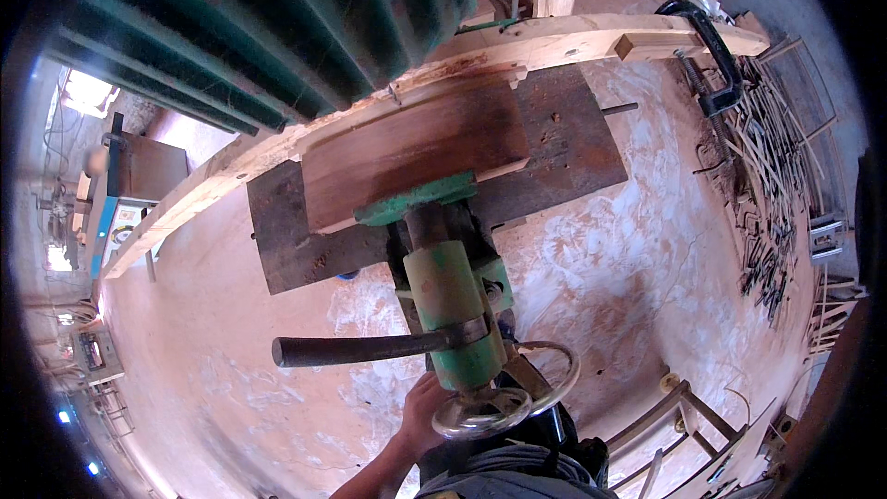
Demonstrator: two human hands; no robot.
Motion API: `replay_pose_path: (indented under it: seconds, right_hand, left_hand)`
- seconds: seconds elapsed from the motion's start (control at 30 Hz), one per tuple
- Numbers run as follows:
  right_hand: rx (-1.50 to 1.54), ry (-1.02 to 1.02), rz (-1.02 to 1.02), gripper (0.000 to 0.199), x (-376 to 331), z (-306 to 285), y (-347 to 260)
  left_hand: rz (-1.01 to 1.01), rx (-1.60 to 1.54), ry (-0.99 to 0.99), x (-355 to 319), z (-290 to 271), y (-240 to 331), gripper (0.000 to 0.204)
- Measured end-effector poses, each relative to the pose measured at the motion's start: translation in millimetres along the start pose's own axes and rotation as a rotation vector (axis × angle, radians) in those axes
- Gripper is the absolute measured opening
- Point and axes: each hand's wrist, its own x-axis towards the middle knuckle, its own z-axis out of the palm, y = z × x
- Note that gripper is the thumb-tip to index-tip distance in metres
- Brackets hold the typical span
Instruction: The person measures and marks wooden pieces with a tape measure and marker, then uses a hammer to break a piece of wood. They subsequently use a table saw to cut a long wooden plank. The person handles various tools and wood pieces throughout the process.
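Observation:
My left hand (422,414) is at the left rim of a shiny metal handwheel (482,414), low in the middle. Its fingers are partly hidden behind the wheel and the green machine, so their grip does not show. My right hand is out of view. Above the wheel stands a green clamp cylinder (445,291) with a dark lever handle (360,349) sticking out to the left. The clamp's green jaw (416,200) rests against the near edge of a reddish-brown wooden block (416,143). Under the block lies a dark metal table plate (577,134).
A long pale wooden beam (610,42) runs behind the block, with a black C-clamp (711,55) at its right end. A ribbed green housing (277,28) hangs over the far left. A second handwheel (559,379) sits lower right. Wood sticks (771,157) pile up at right.

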Motion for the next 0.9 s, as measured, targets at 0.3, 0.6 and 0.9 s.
replay_pose_path:
  seconds: [0.3, 0.6, 0.9]
  right_hand:
    - [-0.019, -0.012, -0.003, 0.019, -9, 4, -5]
    - [-0.056, -0.016, -0.103, 0.019, 0, 1, -78]
    - [-0.239, -0.023, 0.186, 0.019, -136, -53, -145]
  left_hand:
    - [-0.055, -0.056, -0.003, -4, -1, 0, 0.044]
    - [0.006, 0.112, 0.261, -20, -9, -5, 0.022]
    - [-0.283, 0.136, 0.365, -108, -10, -7, 0.021]
